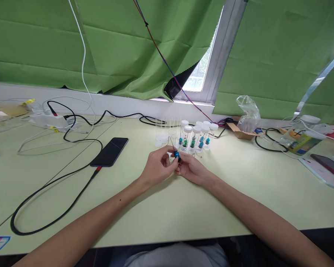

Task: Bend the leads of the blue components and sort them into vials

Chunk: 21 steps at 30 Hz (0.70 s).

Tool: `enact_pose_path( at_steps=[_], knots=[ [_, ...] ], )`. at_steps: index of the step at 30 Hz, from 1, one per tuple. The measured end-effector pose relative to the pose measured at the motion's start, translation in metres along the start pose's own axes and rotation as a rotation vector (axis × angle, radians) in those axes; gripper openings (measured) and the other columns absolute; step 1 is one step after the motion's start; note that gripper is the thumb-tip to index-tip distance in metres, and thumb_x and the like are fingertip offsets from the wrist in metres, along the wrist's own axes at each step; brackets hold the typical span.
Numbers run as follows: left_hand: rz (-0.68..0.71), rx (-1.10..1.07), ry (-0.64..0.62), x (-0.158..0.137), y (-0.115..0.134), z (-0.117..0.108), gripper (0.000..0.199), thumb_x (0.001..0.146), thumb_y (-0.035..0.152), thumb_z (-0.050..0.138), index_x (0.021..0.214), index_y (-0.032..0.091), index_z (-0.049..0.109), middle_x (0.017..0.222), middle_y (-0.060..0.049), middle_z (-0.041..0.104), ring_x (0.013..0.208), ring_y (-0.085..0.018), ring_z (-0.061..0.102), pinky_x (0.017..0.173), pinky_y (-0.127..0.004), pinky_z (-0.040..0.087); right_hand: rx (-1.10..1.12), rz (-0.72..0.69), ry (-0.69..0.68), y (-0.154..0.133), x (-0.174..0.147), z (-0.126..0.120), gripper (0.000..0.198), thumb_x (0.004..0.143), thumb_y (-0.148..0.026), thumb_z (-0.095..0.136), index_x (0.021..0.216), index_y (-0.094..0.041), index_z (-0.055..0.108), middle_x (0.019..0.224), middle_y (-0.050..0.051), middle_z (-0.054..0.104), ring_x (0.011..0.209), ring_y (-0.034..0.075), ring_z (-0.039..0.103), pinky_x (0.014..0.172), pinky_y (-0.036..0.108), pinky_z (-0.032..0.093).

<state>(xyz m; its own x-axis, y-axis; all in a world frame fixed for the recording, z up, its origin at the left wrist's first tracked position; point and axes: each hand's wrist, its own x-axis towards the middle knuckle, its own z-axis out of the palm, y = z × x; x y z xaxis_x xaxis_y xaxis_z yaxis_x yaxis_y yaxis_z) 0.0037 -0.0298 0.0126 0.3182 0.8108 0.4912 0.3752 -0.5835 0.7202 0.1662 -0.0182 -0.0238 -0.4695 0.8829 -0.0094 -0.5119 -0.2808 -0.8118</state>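
Observation:
Over the table's middle, my left hand (pixel 159 165) and my right hand (pixel 193 167) meet fingertip to fingertip. Between them they pinch a small shiny blue part (pixel 177 155) with a dark underside; its exact kind is too small to make out. Thin dark wires rise from it toward the back. Just beyond my fingers stand several clear tubes (pixel 193 142) with white caps, each holding a blue or green piece on thin wires. To their left are clear tubes with white ends (pixel 158 141), with nothing coloured visible inside. My fingers partly hide the blue part.
A black phone (pixel 110 152) lies at left, with a black cable (pixel 48 222) looping from it across the pale table (pixel 161 218). A power strip (pixel 48 120) sits at the back left. At the back right are a small cardboard box (pixel 242 134) with a plastic bag and more phones (pixel 327 165).

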Motion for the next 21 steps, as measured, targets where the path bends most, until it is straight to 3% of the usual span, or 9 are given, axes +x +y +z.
enact_pose_path(
  at_steps=[8, 14, 21],
  knots=[
    [0.015, -0.005, -0.043, -0.0007, 0.0015, -0.0007, 0.021, 0.081, 0.025, 0.06, 0.1, 0.018, 0.065, 0.051, 0.007, 0.048, 0.047, -0.008, 0.043, 0.052, -0.021, 0.041, -0.019, 0.041, -0.036, -0.0003, 0.0002, -0.0009, 0.023, 0.086, -0.039, 0.069, 0.084, -0.018, 0.061, 0.053, -0.006, 0.045, 0.048, 0.009, 0.038, 0.049, 0.023, 0.032],
    [-0.007, -0.03, 0.037, 0.0002, -0.0003, -0.0011, 0.02, 0.081, 0.024, 0.061, 0.099, 0.018, 0.064, 0.051, 0.008, 0.047, 0.046, -0.007, 0.043, 0.051, -0.02, 0.04, 0.023, 0.022, 0.013, -0.0009, 0.0007, -0.0006, 0.026, 0.087, -0.043, 0.069, 0.09, -0.017, 0.064, 0.075, 0.002, 0.064, 0.061, 0.012, 0.056, 0.057, 0.027, 0.045],
    [-0.02, -0.042, 0.067, 0.0017, -0.0009, -0.0014, 0.021, 0.08, 0.026, 0.063, 0.099, 0.018, 0.064, 0.051, 0.008, 0.046, 0.046, -0.007, 0.042, 0.049, -0.019, 0.039, 0.07, 0.001, -0.02, -0.0029, -0.0016, -0.0024, 0.021, 0.082, -0.033, 0.076, 0.092, -0.017, 0.067, 0.08, 0.0, 0.062, 0.067, 0.01, 0.057, 0.06, 0.024, 0.045]
  ],
)
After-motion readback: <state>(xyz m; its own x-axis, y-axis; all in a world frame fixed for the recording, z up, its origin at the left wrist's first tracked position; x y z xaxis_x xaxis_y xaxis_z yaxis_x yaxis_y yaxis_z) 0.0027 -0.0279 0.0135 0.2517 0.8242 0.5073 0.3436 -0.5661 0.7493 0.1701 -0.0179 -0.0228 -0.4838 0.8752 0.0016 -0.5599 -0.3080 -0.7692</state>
